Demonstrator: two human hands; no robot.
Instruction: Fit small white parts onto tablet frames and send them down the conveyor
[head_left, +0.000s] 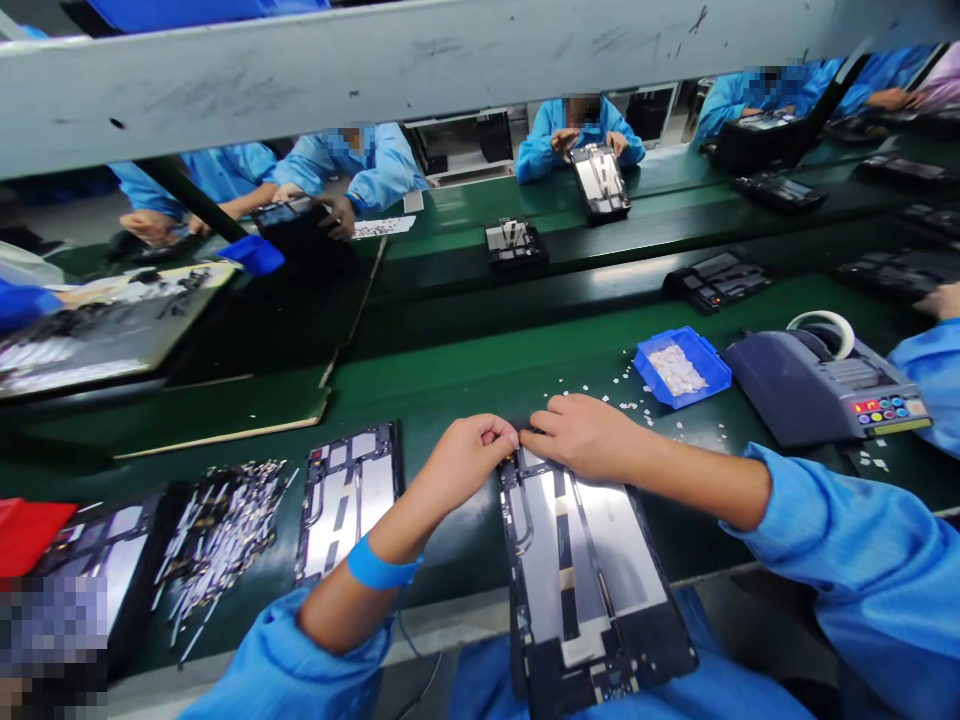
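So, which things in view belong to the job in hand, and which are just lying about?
In the job:
opened tablet, with left hand and right hand at its far end

Apparently just lying about:
second opened tablet, untouched
pile of thin strips
blue tray of white pieces
tape dispenser

I'm standing in a factory, beside an electronics assembly line. A long green desk point(450, 370) runs across the room, and people point(382, 170) in matching blue smocks point(892, 575) work along both sides. Opened tablets point(630, 540), insides bare, sit at one place after another. Around them are a tape dispenser point(787, 395), a blue tray point(694, 396) of small white pieces point(675, 368) and a heap of thin parts point(225, 530).
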